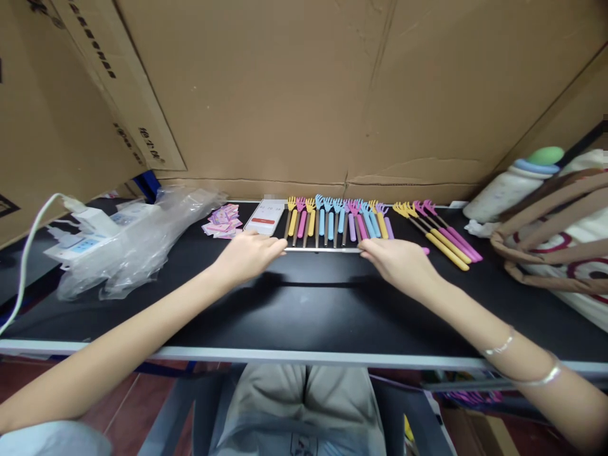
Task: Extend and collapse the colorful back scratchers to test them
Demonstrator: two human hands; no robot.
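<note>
Both hands hold a telescopic back scratcher level above the black tabletop, its thin metal shaft point(323, 250) stretched between them. My left hand point(251, 256) is closed around the left end, hiding that end. My right hand point(401, 263) is closed on the other end, where a bit of pink handle pokes out past the fingers. Just beyond the shaft, several back scratchers point(327, 218) with yellow, pink, blue and purple claws and handles lie side by side in a row. Right of my right hand, several longer yellow and pink back scratchers point(439, 237) lie slanted.
A phone point(264, 216) and a pile of small pink-purple cards point(223, 220) lie left of the row. Clear plastic bags point(142, 247) partly cover a power strip point(88, 244) at the left. A white bottle point(510, 190) and a bag with brown handles point(551, 240) stand right. Cardboard point(285, 95) walls the back.
</note>
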